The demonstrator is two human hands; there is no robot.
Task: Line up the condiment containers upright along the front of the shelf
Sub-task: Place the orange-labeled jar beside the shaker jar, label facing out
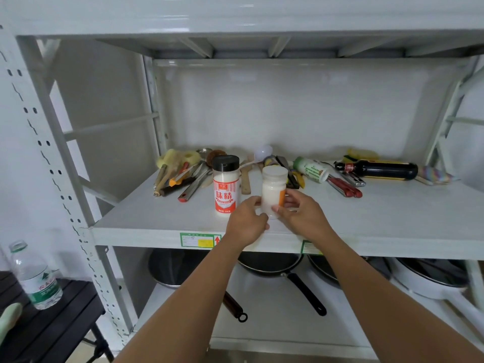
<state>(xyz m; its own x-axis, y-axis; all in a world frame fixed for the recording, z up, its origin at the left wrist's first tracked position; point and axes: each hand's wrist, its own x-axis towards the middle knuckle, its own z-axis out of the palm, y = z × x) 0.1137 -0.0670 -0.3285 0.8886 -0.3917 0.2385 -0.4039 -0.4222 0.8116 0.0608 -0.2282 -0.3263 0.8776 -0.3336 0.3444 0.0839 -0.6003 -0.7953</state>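
A white-lidded jar of white powder stands upright near the front of the white shelf. My left hand and my right hand both grip its lower part. Just left of it an orange-labelled shaker with a black cap stands upright. Further back on the right, a green-and-white container lies on its side. A dark sauce bottle also lies flat near the back right.
Utensils, knives, brushes and a sponge are heaped at the back left and middle. Red-handled tools lie beside the fallen container. Pans fill the shelf below. A water bottle stands on a dark table at the left.
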